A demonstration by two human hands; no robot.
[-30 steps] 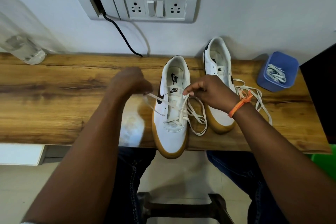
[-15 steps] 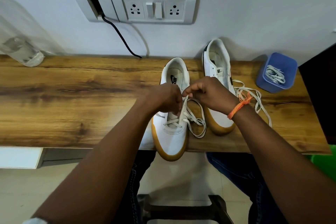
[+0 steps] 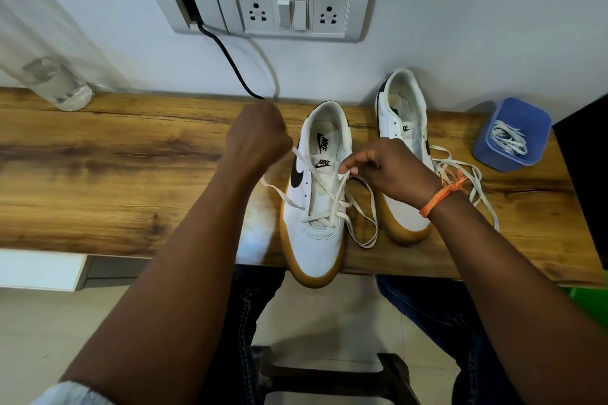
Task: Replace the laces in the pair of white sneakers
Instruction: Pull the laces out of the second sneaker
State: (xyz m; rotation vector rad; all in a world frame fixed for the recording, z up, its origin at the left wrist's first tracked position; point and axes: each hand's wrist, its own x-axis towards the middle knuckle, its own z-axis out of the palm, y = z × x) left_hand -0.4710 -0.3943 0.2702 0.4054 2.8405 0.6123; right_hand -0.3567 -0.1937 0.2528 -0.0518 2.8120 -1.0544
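Since 0.5 s ago the left hand [image 3: 258,138] has moved off the near sneaker [image 3: 317,194] toward 10 o'clock, gripping the lace [image 3: 316,179] taut. Bare table [image 3: 115,168] lies at 9 o'clock. The sneaker's toe overhangs the front edge. The right hand [image 3: 391,171] pinches the lace at its 3 o'clock, over the second sneaker [image 3: 399,112]. A blue container [image 3: 511,135] stands near the right edge.

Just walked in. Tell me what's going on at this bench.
A person is lacing the near sneaker on the wooden bench. The left hand pulls one end of the lace out to the side, while the right hand pinches it at the eyelets. Only the lower eyelets are laced. The second sneaker has no lace in its visible eyelets, with a loose lace beside it. More laces sit in the blue tub.
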